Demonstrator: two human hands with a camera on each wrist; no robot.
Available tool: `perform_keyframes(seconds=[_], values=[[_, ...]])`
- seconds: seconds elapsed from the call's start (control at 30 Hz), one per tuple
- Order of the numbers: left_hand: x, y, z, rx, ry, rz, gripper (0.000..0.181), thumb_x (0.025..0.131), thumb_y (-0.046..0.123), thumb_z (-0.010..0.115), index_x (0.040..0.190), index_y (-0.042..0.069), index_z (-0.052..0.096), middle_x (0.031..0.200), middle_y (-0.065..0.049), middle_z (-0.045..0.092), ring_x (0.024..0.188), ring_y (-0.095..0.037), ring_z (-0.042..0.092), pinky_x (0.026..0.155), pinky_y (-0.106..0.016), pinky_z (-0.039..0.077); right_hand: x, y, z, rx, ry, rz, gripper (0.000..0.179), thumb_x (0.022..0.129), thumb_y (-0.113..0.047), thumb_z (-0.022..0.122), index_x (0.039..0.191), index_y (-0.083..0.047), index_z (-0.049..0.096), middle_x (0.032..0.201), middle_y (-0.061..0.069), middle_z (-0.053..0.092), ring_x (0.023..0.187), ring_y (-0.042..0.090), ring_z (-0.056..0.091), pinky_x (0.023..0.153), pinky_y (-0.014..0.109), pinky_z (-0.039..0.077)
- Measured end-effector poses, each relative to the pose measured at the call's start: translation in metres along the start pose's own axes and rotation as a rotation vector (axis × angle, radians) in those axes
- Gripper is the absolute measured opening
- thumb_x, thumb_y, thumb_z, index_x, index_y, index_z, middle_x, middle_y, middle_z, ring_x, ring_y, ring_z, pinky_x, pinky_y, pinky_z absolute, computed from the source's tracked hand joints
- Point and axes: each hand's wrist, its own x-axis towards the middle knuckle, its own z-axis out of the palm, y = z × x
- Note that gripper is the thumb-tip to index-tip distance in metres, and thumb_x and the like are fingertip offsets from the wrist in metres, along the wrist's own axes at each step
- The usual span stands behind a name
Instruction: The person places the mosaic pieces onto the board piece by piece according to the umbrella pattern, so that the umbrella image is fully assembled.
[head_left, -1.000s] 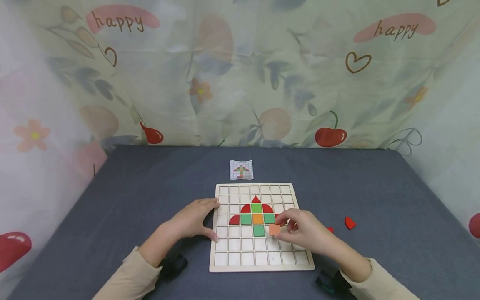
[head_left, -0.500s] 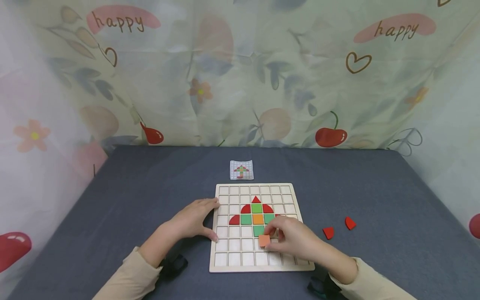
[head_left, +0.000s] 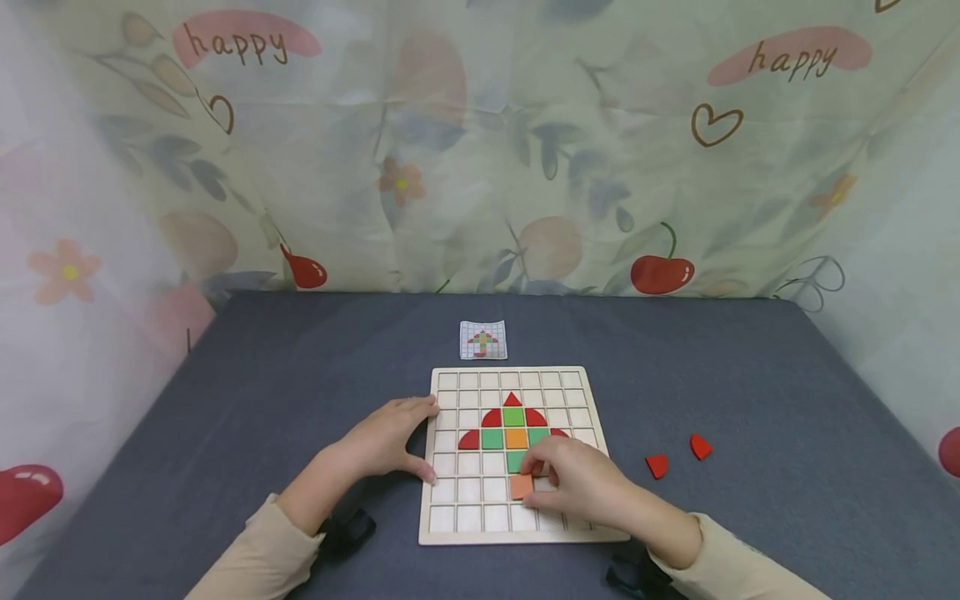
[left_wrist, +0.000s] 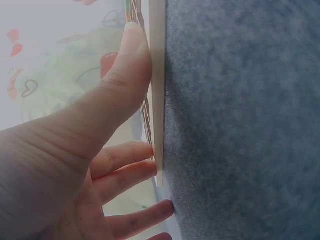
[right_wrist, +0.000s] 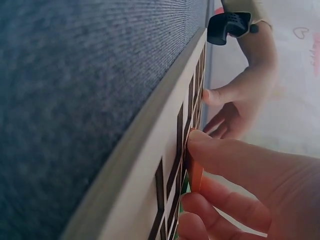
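An orange square tile (head_left: 521, 487) is pinched between the thumb and fingers of my right hand (head_left: 581, 479), at the cell just below a green square (head_left: 515, 461). In the right wrist view the orange tile (right_wrist: 196, 175) stands slightly tilted against the grid. The wooden grid board (head_left: 525, 537) bears a red triangle (head_left: 512, 400), red quarter-round pieces (head_left: 468, 439), green squares and a yellow-orange square (head_left: 515, 437). My left hand (head_left: 382, 437) rests against the board's left edge, its thumb and fingers spread. Part of the board's lower right is hidden by my right hand.
Two red quarter-round pieces (head_left: 657, 466) lie on the dark cloth to the right of the board. Behind the board lies a small pattern card (head_left: 483, 340). A printed curtain (head_left: 480, 167) hangs at the table's back edge.
My right hand has moved left and toward me with the orange tile, from beside the lower green square to the cell below it. The left hand stays put.
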Motion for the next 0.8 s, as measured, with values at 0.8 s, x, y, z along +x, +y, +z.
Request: perform_keyframes(seconds=[0.8], values=[[0.0, -0.001, -0.001, -0.009, -0.001, 0.019, 0.091, 0.062, 0.043, 0.082, 0.135, 0.003, 0.046, 0.146, -0.014, 0.041, 0.134, -0.033, 0.038, 0.11, -0.048, 0.033, -0.009, 0.043, -0.06, 0.054, -0.025, 0.025, 0.025, 0.076, -0.022, 0.076, 0.097, -0.01, 0.066, 0.083, -0.001, 0.063, 0.063, 0.002, 0.048, 0.056, 0.018, 0.043]])
